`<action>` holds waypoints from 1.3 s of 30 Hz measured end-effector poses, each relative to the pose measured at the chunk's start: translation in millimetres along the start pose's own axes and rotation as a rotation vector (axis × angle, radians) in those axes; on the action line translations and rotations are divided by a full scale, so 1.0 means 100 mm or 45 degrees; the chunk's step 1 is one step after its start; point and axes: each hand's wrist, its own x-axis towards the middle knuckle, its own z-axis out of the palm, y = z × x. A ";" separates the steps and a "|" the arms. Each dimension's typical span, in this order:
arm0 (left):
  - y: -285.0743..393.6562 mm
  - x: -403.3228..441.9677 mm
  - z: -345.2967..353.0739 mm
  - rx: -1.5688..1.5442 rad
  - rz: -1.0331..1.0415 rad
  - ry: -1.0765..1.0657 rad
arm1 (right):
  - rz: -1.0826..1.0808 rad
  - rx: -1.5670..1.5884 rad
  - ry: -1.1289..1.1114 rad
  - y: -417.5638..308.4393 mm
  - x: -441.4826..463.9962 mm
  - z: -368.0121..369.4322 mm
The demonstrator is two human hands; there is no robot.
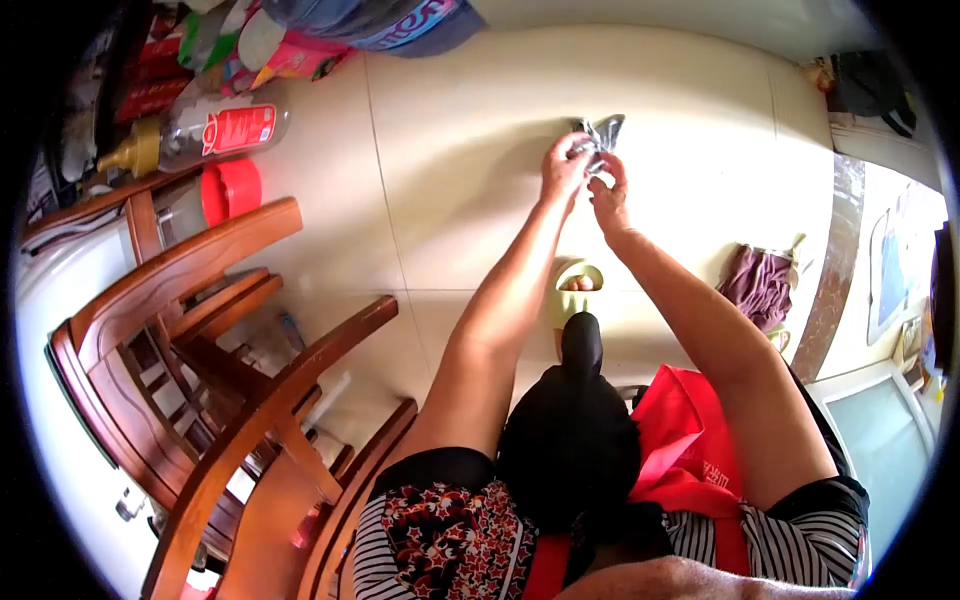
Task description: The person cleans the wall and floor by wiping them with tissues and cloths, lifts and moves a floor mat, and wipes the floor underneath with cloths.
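Note:
Both my arms reach forward over the tiled floor. My left hand [564,170] is closed on the lower left side of a small dark grey, shiny, crumpled item [606,132]. Close beside it, my right hand [610,194] has its fingers curled at the item's lower edge, with thumb and fingertips near each other. Whether the right fingertips grip it is too small to tell. Below the hands, a foot in a light green slipper [578,284] rests on the floor. A red bag [690,435] lies by my lap.
Wooden chairs [280,395] stand at the left. A large plastic bottle [235,128] and a red container [230,190] are at the upper left. A purple cloth [758,287] lies on the floor at right, near a dark stone threshold [836,250].

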 end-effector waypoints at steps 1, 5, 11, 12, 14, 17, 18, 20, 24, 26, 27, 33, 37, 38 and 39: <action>0.10 0.04 -0.04 -0.086 0.102 -0.037 | 0.056 0.147 -0.043 -0.53 -0.06 0.01; 0.75 0.14 -0.58 -0.428 0.447 0.091 | -0.378 0.368 -0.127 -0.87 0.23 0.30; 0.34 0.52 -1.74 1.409 0.454 0.920 | -0.099 0.011 -0.333 -1.32 0.22 0.37; 0.30 0.56 -1.73 1.441 0.570 0.919 | -0.095 -0.014 -0.322 -1.27 0.22 0.33; 0.24 0.82 -1.60 1.476 0.380 0.704 | -0.033 0.043 -0.309 -1.20 0.18 0.19; 0.25 0.97 -1.19 1.609 0.089 0.698 | 0.112 0.105 -0.323 -1.16 0.13 -0.10; 0.27 1.02 -1.04 1.585 0.112 0.753 | 0.148 0.076 -0.320 -1.12 0.15 -0.20; 0.14 1.29 -0.86 1.512 0.385 0.721 | 0.221 0.022 -0.323 -1.09 0.18 -0.37; 0.51 1.30 0.01 1.597 0.395 0.533 | 0.281 -0.012 -0.312 -1.14 0.23 -0.61; 0.52 1.44 0.41 1.644 0.403 0.557 | 0.318 0.000 -0.306 -1.17 0.27 -0.76; 0.51 1.52 0.56 1.670 0.406 0.569 | 0.310 0.012 -0.293 -1.15 0.29 -0.84; 0.49 2.06 1.32 1.904 0.531 0.691 | 0.346 0.082 -0.179 -1.23 0.40 -1.45; 0.59 2.07 1.75 1.916 0.426 0.537 | 0.378 0.140 -0.108 -1.20 0.45 -1.89; 0.57 2.01 1.87 1.900 0.521 0.590 | 0.379 0.165 -0.095 -1.18 0.47 -1.99; 0.58 1.97 2.01 1.881 0.618 0.642 | 0.374 0.182 -0.078 -1.17 0.50 -2.07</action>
